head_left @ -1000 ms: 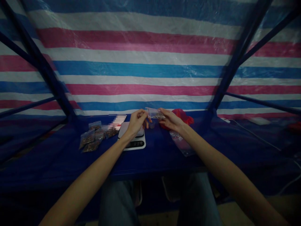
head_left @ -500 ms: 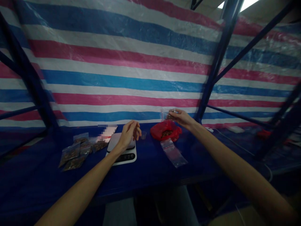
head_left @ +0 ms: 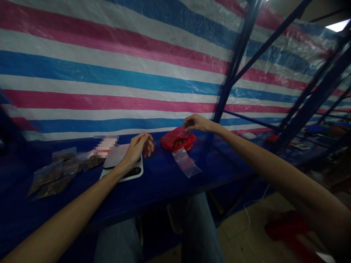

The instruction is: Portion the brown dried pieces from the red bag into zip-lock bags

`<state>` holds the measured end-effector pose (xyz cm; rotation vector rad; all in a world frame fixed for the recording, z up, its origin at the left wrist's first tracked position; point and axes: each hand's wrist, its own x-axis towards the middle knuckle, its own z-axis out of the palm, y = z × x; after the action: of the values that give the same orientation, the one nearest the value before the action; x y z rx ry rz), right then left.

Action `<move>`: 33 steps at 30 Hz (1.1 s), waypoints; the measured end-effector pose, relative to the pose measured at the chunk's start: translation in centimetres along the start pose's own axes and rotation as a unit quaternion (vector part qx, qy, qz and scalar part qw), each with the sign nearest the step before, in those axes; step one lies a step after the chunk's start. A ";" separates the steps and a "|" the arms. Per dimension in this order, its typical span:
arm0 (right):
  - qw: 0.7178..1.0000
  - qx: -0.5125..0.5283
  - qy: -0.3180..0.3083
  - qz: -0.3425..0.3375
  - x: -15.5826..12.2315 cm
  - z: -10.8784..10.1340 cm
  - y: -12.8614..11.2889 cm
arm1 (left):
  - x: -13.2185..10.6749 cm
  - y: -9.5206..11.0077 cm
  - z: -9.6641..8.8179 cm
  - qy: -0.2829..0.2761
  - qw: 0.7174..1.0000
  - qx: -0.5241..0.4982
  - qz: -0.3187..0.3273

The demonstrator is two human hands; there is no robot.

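My right hand (head_left: 199,122) is raised just above the back of a red plastic bag (head_left: 171,138), pinching a small clear zip bag (head_left: 189,125) with dark contents. The red bag lies with its mouth open, showing brown bits inside. Over the right side of a white kitchen scale (head_left: 113,156) is my left hand (head_left: 139,147), fingers curled inward. A small clear cup (head_left: 154,144) shows faintly beside its fingertips; whether the hand grips it is hidden. Flat clear zip bags (head_left: 187,163) lie in front of the red bag.
Several filled zip bags (head_left: 52,173) are heaped on the blue tabletop (head_left: 153,182) at the left. A pale, blurred-out item (head_left: 106,145) lies behind the scale. Blue metal posts (head_left: 233,65) and a striped plastic sheet (head_left: 123,98) stand behind the table.
My view has turned to the right, shifting the table items leftward. My right hand has come lower and closer to the red bag, with the filled zip bag still pinched.
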<state>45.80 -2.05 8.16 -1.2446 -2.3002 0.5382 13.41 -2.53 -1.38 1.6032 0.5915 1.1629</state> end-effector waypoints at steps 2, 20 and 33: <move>0.999 -0.032 -0.034 0.001 0.9 -0.1 -0.5 | 0.0 -0.1 -0.2 0.002 1.000 0.001 -0.007; 0.992 -0.110 -0.060 0.027 2.4 -0.7 -1.1 | 1.6 1.4 -3.6 0.211 0.966 -0.012 0.148; 0.957 -0.272 0.107 -0.002 -1.7 0.4 -5.0 | 1.3 1.9 -5.7 0.241 0.947 0.111 0.180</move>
<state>43.01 -6.15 10.15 -1.4509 -2.3338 -0.2494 8.55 0.36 0.94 1.6651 0.7833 1.8468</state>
